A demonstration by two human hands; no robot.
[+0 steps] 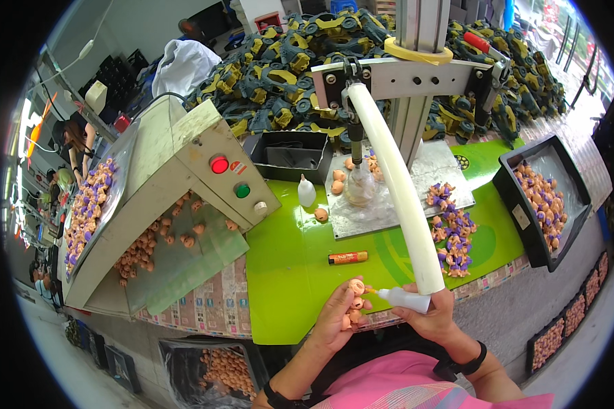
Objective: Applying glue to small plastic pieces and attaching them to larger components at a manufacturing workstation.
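My left hand [329, 324] is closed around several small peach-coloured doll heads [357, 302], lined up along the fingers with holes showing. In my right hand [433, 319] lies a white squeeze bottle [406, 300], tilted on its side, its thin nozzle reaching the topmost head. Directly above the right hand ends the white padded lever [397, 184] of a hand press. Under the press rod, a clear rounded fixture [359, 189] stands on a metal plate [361, 225], with a few loose heads [338, 180] beside it. Peach and purple doll bodies [454, 238] are heaped right of the plate.
A second white bottle [307, 193] and a small red-orange tube [348, 258] rest on the green mat [280, 300]. At left stands a beige machine [184, 163] with heads beneath. Black bins [535, 232] hold more parts. Behind, toy vehicles [273, 82] are piled high; a person [78, 146] works far left.
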